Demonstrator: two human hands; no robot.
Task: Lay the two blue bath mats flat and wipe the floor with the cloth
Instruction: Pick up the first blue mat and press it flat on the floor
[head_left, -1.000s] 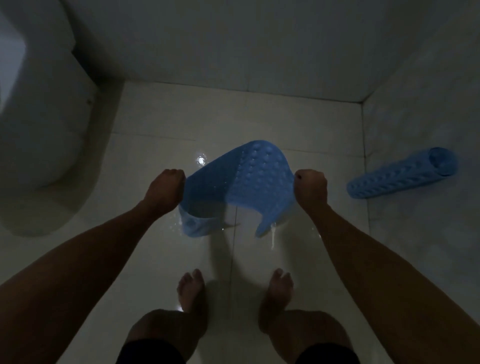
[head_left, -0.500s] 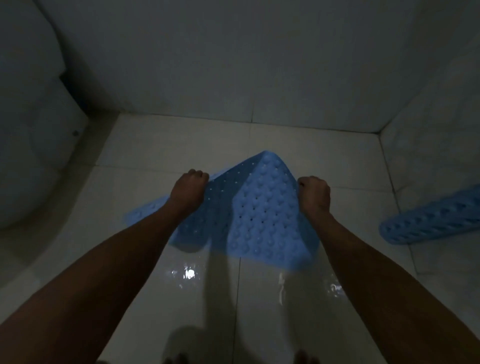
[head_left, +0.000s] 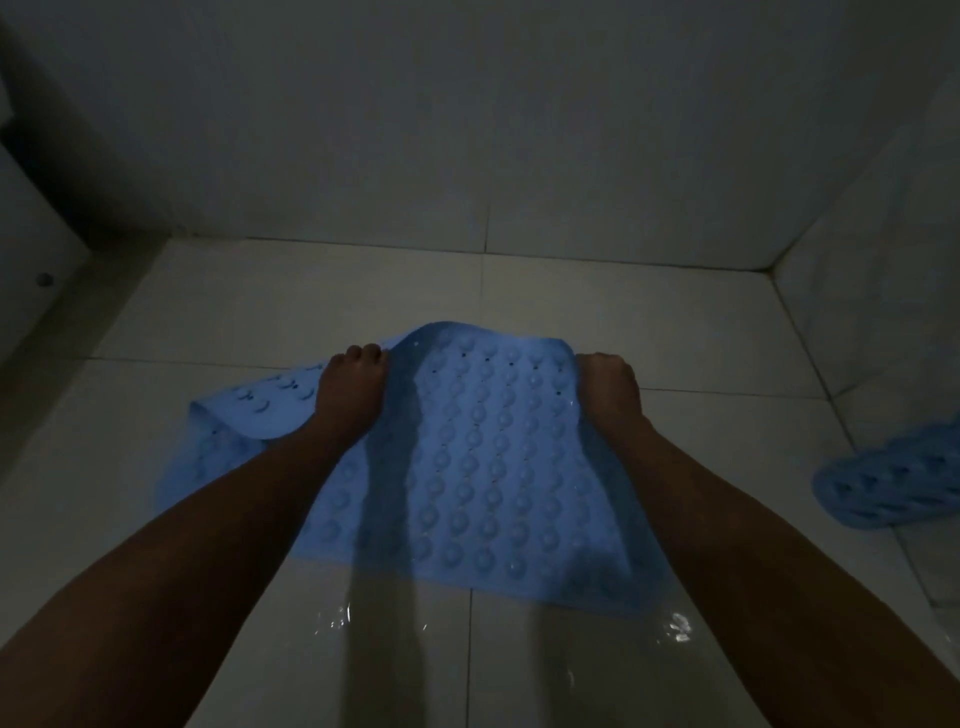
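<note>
Mat in hand: the blue mat (head_left: 467, 467) lies mostly on the floor (head_left: 311, 306) at the centre of view, near edge at 6 o'clock down on the tiles, far edge at 12 o'clock lifted off them.
Left hand: the left hand (head_left: 350, 392) has its fingers curled over the mat's far edge at about 11 o'clock, pinching it.
Right hand: the right hand (head_left: 608, 387) is fisted on the same far edge at about 1 o'clock, fingers pressed together around the rubber.
Folded corner: at 9 o'clock the mat's left end is doubled over on itself, bumps showing on the flap.
Second mat: the rolled mat (head_left: 893, 483) lies at 3 o'clock near the right wall (head_left: 883, 270), well apart from the first, partly cut off by the frame edge.
Cloth: not in view.
Wet floor: water (head_left: 337, 618) glints on the tiles at 6 o'clock, just beside the mat's near edge.
Risk, fold: if the far edge is let down as it is, the flap at 9 o'clock would likely stay trapped and the mat would not lie flat.
Risk, slip: the mat may slide on the wet tiles while being pulled taut.
Risk, curl: the mat may spring back once released.
Risk, footing: wet tiles close to the person could be slippery.
</note>
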